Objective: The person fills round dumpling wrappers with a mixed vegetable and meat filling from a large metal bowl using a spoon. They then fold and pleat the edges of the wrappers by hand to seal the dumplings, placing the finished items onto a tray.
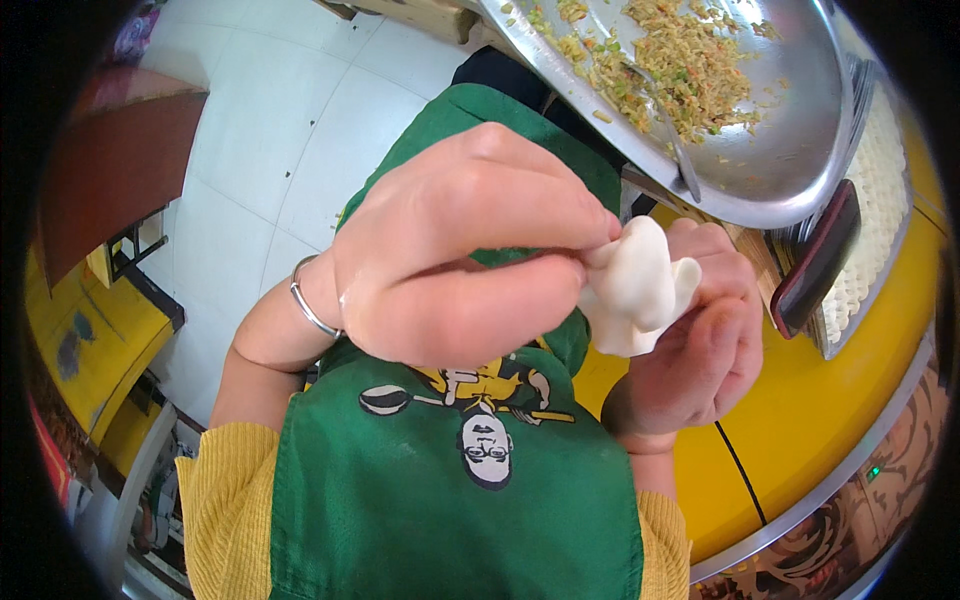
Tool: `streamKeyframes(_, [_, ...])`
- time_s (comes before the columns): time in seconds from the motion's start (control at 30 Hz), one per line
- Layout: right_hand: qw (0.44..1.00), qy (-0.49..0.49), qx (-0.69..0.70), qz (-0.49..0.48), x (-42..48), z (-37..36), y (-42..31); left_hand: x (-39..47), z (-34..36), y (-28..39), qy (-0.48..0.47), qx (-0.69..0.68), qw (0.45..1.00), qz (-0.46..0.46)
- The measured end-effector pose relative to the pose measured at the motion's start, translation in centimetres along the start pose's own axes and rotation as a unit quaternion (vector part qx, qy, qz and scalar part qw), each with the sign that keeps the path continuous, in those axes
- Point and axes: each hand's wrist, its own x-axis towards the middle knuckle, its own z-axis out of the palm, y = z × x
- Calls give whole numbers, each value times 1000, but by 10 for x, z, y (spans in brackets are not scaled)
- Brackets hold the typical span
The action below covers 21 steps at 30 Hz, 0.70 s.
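My left hand (457, 255), with a silver bangle (311, 304) at its wrist, pinches a folded piece of white dough wrapper (637, 285) between thumb and fingers. On the other side, my right hand (697, 337) is curled with its fingers against the dough. Its fingertips are partly hidden behind the wrapper. Whether there is filling inside the folds cannot be seen. Beyond the hands, a large metal basin (795, 169) holds chopped filling (690, 67) with green and orange bits. A metal spoon (679, 154) leans in it against the near rim.
A yellow table (772, 405) with a metal edge lies to the right. On it are a dark oblong object (817, 259) and a tray with rows of small white pieces (862, 240). My green apron (405, 480) is below. A brown panel (120, 165) stands left, above pale floor tiles (247, 135).
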Motion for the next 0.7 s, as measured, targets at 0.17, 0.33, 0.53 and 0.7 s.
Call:
streamKeyframes(0.17, [972, -6, -194, -133, 11, -20, -10, 16, 5, -6, -15, -144, 989, -35])
streamKeyframes(0.33, [903, -181, -319, -223, 27, -37, -34, 26, 5, -4, -124, -264, 936, -196])
streamKeyframes(0.53, [944, -168, -251, -136, 38, -69, -44, 35, 18, -9, -162, -347, 882, -275])
streamKeyframes(0.7, [970, -36, -239, -37, 67, -132, -60, 49, 23, -13, -127, -352, 880, -294])
